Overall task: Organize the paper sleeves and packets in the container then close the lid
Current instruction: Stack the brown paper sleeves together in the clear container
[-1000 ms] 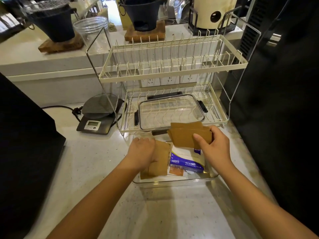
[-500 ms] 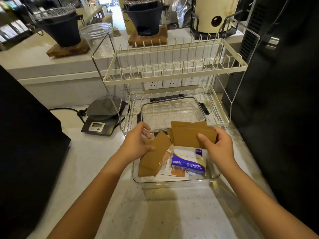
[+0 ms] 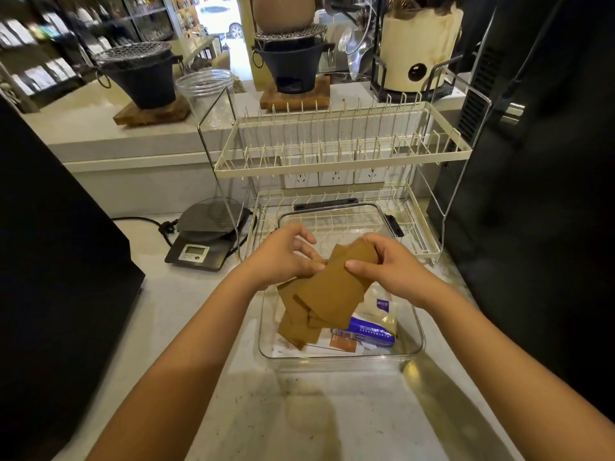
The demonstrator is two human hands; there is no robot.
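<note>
A clear plastic container (image 3: 339,357) stands on the counter in front of me. Above it, my left hand (image 3: 286,257) and my right hand (image 3: 386,264) together pinch a fanned stack of brown paper sleeves (image 3: 326,291), tilted down to the left over the container. A blue and white tissue packet (image 3: 376,324) lies in the container's right half, with a small orange packet (image 3: 342,344) and white papers under it. The clear lid with black clips (image 3: 336,214) rests on the lower shelf of the dish rack behind.
A cream wire dish rack (image 3: 342,161) stands just behind the container. A digital scale (image 3: 206,241) sits to the left, with its cord. Black appliances flank me on the left (image 3: 50,261) and right (image 3: 549,194). Grill pots and a jar stand on the raised ledge.
My left hand lifted its sleeves out of the container and brought them to the stack in my right hand. Both hands now hold the sleeves together.
</note>
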